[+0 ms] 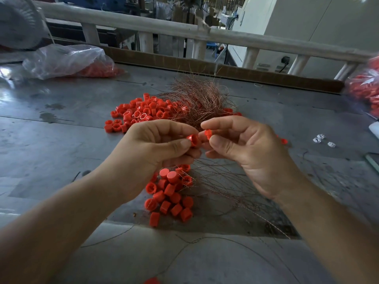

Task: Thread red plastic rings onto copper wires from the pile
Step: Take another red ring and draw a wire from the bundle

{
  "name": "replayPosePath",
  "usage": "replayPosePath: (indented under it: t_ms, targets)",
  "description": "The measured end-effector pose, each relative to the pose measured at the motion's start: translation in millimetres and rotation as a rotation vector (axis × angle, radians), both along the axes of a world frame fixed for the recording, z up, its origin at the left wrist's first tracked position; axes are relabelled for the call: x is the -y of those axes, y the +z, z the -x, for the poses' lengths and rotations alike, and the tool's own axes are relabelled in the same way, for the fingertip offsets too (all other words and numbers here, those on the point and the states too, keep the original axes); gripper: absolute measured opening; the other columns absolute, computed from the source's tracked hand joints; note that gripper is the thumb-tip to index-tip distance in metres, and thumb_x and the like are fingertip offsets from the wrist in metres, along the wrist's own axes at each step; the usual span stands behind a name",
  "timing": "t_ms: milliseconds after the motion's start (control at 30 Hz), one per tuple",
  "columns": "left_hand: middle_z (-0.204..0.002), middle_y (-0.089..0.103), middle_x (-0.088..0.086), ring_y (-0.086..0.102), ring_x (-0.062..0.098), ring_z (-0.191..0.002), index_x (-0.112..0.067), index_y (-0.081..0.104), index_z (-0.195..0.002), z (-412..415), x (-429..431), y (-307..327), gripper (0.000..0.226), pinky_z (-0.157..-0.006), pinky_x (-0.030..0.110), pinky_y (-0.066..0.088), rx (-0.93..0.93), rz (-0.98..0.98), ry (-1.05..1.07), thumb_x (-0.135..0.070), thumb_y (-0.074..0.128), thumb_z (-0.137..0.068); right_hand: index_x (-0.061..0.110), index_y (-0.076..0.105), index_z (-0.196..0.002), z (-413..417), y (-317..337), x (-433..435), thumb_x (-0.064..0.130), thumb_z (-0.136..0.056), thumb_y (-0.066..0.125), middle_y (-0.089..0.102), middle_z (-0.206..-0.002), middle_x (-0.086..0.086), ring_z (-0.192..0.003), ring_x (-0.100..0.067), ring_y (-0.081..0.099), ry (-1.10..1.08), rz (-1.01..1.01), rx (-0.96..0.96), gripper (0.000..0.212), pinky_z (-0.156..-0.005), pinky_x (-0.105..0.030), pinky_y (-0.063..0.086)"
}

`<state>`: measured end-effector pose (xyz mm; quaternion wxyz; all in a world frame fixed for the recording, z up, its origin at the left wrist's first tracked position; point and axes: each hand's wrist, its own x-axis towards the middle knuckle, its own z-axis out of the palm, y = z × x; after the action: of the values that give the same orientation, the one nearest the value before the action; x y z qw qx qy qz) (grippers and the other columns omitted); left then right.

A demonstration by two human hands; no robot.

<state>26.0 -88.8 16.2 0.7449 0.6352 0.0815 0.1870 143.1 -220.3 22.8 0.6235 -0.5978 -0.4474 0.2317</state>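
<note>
Where the rings in hand are: one small red plastic ring (193,140) is pinched by the left hand (155,148). A second red ring (208,133) is nipped by the right hand (246,152). The two nearly touch, held above the table between the heaps.
Fingers: thumb and fingertips of each hand are curled and clamped on its own ring, with none spread.
How a ring handles: light, stiff and smooth-walled, I'd judge, so apt to slip. Grip the outer wall and leave the bore clear.
How wire handles: the tangled bundle of thin copper wires (196,101) looks springy and easily kinked, so take a strand near its tip. Whether one runs through either ring, I cannot tell.
Rings counted: two in hand, and roughly two dozen in the near heap (170,193). The far heap (139,113) holds too many to count.
Wires counted: too many, with a looser spray of strands (225,181) below the right hand.
Further out: two clear plastic bags of red pieces, the left bag (67,60) and the right bag (365,87). About three white scraps (320,138) lie on the grey metal table (61,140).
</note>
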Motion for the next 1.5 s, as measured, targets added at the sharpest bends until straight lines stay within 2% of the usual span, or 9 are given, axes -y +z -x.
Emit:
replayPosePath:
  t_ms: [67,333,500,667,867,967,1133,1367,1500]
  targets:
    - [-0.073,0.072,0.009,0.070,0.017,-0.069,-0.015,0.075,-0.076,0.1,0.6,0.2,0.023,-0.059,0.020,0.054,0.004,-0.009,-0.003,-0.015,0.066,-0.055,0.026,0.068,-0.087,2.1,-0.9,-1.2,0.016,-0.067,0.063,0.069,-0.076,0.008,-0.075,-0.006,0.064,-0.014,-0.010,0.064,0.022,-0.067,-0.018,0.052]
    - [-0.071,0.072,0.008,0.070,0.016,-0.067,-0.016,0.075,-0.076,-0.1,0.8,1.5,0.024,-0.060,0.019,0.054,0.013,-0.034,-0.007,-0.018,0.066,-0.054,0.019,0.066,-0.084,2.0,-3.3,-2.7,0.009,-0.065,0.063,0.070,-0.076,0.007,-0.074,-0.008,0.066,0.016,-0.042,0.004,0.021,-0.068,-0.020,0.053]
    - [-0.072,0.072,0.010,0.070,0.017,-0.068,-0.013,0.074,-0.078,-0.6,0.8,0.7,0.025,-0.060,0.020,0.055,0.010,-0.045,0.003,-0.017,0.066,-0.054,0.018,0.068,-0.080,3.1,-2.6,-0.8,0.014,-0.064,0.066,0.070,-0.074,0.002,-0.071,-0.011,0.066,-0.017,-0.044,-0.014,0.016,-0.070,-0.024,0.056]
    - [-0.076,0.072,0.010,0.070,0.019,-0.071,-0.013,0.074,-0.081,-1.1,0.9,-0.6,0.026,-0.063,0.021,0.056,0.007,-0.068,0.006,-0.015,0.065,-0.057,0.018,0.066,-0.084,1.5,-2.6,-0.4,0.015,-0.061,0.067,0.070,-0.075,0.004,-0.075,-0.009,0.066,-0.057,-0.042,0.004,0.022,-0.071,-0.022,0.054]
    - [-0.074,0.073,0.008,0.070,0.018,-0.069,-0.021,0.075,-0.077,-2.7,2.0,-2.3,0.025,-0.063,0.021,0.056,0.006,-0.096,0.011,-0.018,0.066,-0.054,0.023,0.066,-0.075,3.7,-5.7,-2.3,0.020,-0.064,0.068,0.068,-0.070,0.008,-0.068,-0.008,0.064,-0.109,-0.026,0.198,0.011,-0.067,-0.020,0.054]
    - [-0.072,0.072,0.009,0.070,0.018,-0.067,-0.019,0.075,-0.075,-3.6,1.7,-2.9,0.023,-0.061,0.020,0.055,-0.006,-0.102,0.035,-0.014,0.065,-0.055,0.022,0.066,-0.077,5.8,-8.5,-3.6,0.011,-0.069,0.070,0.068,-0.071,0.011,-0.069,-0.004,0.064,-0.102,-0.024,0.241,0.014,-0.066,-0.016,0.051]
    - [-0.073,0.072,0.010,0.070,0.018,-0.067,-0.018,0.072,-0.077,-3.0,3.6,-3.7,0.021,-0.061,0.019,0.055,-0.001,-0.177,0.056,-0.011,0.063,-0.059,0.024,0.066,-0.074,7.6,-9.2,-3.1,0.024,-0.065,0.069,0.067,-0.067,0.015,-0.064,-0.001,0.064,-0.133,-0.023,0.273,0.010,-0.060,-0.011,0.048]
    - [-0.070,0.072,0.008,0.070,0.018,-0.065,-0.019,0.074,-0.073,-3.5,3.9,-2.9,0.020,-0.059,0.019,0.055,0.004,-0.152,0.058,-0.012,0.064,-0.057,0.027,0.064,-0.087,6.1,-9.6,-2.5,0.005,-0.071,0.071,0.067,-0.075,0.009,-0.071,-0.002,0.065,-0.107,-0.008,0.276,0.028,-0.066,-0.012,0.049]
    - [-0.066,0.071,0.007,0.069,0.016,-0.061,-0.013,0.067,-0.076,-3.6,4.5,-1.8,0.020,-0.056,0.018,0.054,0.008,-0.119,0.062,-0.009,0.063,-0.057,0.024,0.065,-0.086,7.2,-8.8,-2.6,0.005,-0.072,0.072,0.068,-0.078,0.009,-0.072,-0.003,0.066,-0.108,-0.024,0.319,0.025,-0.066,-0.012,0.049]
